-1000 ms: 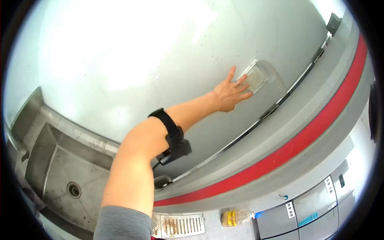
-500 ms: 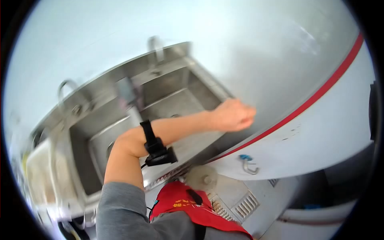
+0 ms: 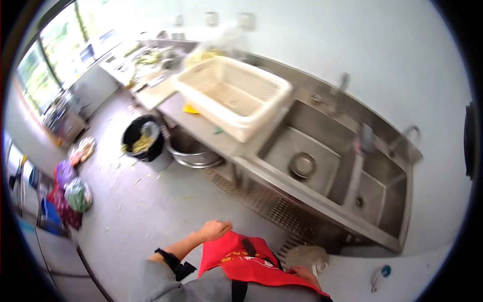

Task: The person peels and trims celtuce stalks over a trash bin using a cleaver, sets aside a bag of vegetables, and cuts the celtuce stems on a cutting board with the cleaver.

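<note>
My left hand is in front of the red apron, low in the view. Its fingers look curled in, and nothing shows in them. A black strap with a small device sits on that arm. At the right edge of the apron, my right hand is partly in view, close to a pale round object low by the sink. Its fingers are blurred and partly hidden. Neither hand touches the steel double sink ahead of me.
A cream plastic basket stands on the steel counter, left of the sink. Below are a large metal pot and a black-lined bin with vegetable scraps. Bags lie on the floor at left.
The view has swung left, bringing the basket, counter, bin and floor into sight. My left arm, earlier stretched out across the sink, is drawn back by the apron. My right hand now shows.
</note>
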Demonstrator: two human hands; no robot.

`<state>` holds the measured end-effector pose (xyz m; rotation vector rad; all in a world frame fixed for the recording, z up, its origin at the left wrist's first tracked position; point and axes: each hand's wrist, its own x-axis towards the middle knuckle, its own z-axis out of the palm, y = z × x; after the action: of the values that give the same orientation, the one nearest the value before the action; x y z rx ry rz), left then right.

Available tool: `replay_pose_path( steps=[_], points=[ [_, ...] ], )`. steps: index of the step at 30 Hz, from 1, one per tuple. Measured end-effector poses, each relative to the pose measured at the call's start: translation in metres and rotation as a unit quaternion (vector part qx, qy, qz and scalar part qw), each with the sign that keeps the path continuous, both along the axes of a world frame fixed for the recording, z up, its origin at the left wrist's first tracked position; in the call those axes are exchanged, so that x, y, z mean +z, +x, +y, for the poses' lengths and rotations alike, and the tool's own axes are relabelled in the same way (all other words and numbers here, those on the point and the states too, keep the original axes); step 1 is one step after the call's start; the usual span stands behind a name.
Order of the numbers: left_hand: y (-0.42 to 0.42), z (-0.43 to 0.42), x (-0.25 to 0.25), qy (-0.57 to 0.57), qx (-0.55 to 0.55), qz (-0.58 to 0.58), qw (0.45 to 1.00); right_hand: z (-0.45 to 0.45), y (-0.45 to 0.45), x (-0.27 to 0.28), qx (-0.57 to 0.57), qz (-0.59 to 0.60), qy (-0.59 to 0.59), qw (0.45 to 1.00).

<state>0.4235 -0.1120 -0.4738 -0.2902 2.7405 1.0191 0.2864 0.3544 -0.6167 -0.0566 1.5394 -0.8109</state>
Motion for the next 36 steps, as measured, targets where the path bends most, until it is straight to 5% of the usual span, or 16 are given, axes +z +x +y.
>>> replay_pose_path(
  steps=[6, 8, 11, 14, 19, 23, 28, 32, 36],
  points=[
    [0.245, -0.115, -0.03, -0.045, 0.297, -0.023, 0.954, -0.233, 0.008, -0.03, 0.103, 0.026, -0.003, 0.994],
    [0.317, -0.154, -0.027, -0.024, 0.394, -0.018, 0.919, -0.335, 0.025, -0.037, 0.137, 0.047, -0.112, 0.983],
    [0.403, -0.194, -0.008, 0.015, 0.534, -0.017, 0.845, -0.507, 0.049, -0.004, 0.278, 0.093, -0.175, 0.94],
    [0.46, -0.233, 0.006, 0.035, 0.628, -0.001, 0.777, -0.662, 0.078, 0.053, 0.271, 0.116, -0.21, 0.932],
    [0.494, -0.324, -0.031, 0.056, 0.669, 0.095, 0.735, -0.876, 0.087, 0.12, 0.21, 0.094, -0.269, 0.935],
    [0.491, -0.432, -0.03, 0.042, 0.643, 0.084, 0.76, -1.049, 0.063, 0.147, 0.036, 0.005, -0.374, 0.927],
    [0.522, -0.57, -0.018, 0.04, 0.66, 0.079, 0.746, -1.276, 0.034, 0.148, -0.15, 0.037, -0.426, 0.892],
    [0.562, -0.639, -0.015, 0.116, 0.741, 0.114, 0.652, -1.419, 0.035, 0.132, -0.177, 0.205, -0.337, 0.902],
    [0.624, -0.728, -0.033, 0.104, 0.747, 0.068, 0.653, -1.537, 0.017, 0.081, -0.122, 0.491, -0.201, 0.839]
  ],
)
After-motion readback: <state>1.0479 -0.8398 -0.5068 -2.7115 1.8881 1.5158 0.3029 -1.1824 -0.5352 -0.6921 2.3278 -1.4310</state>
